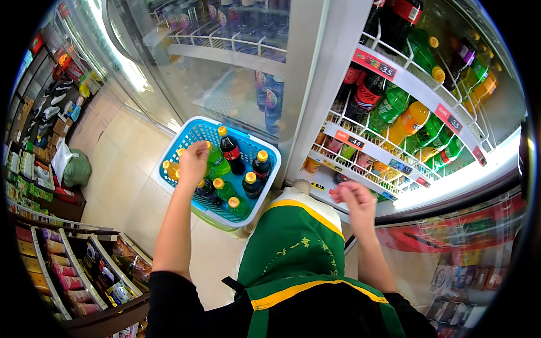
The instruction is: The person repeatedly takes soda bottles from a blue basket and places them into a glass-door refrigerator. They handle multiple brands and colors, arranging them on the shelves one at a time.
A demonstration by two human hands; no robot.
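Note:
Over the blue plastic basket (275,186), my left hand (195,162) has its fingertips on the yellow cap of a green soda bottle (217,160). Around it in the basket stand a cola bottle (230,148), dark bottles (252,188), small green bottles (226,191) and an orange drink bottle (171,170). My right hand (355,200) is raised before the low shelves of the open drinks cooler, its fingers bent; whether it holds anything is unclear. In the cooler lie a cola bottle (367,93), green bottles (393,105) and an orange soda bottle (408,122) behind wire rails.
A glass cooler door (236,84) stands behind the basket, with bottled drinks seen through it. Wire-railed shelves with price tags (374,63) curve along the right. Packaged goods fill a shelf rack (97,270) at lower left. A green sack (77,167) sits on the tiled floor (122,177).

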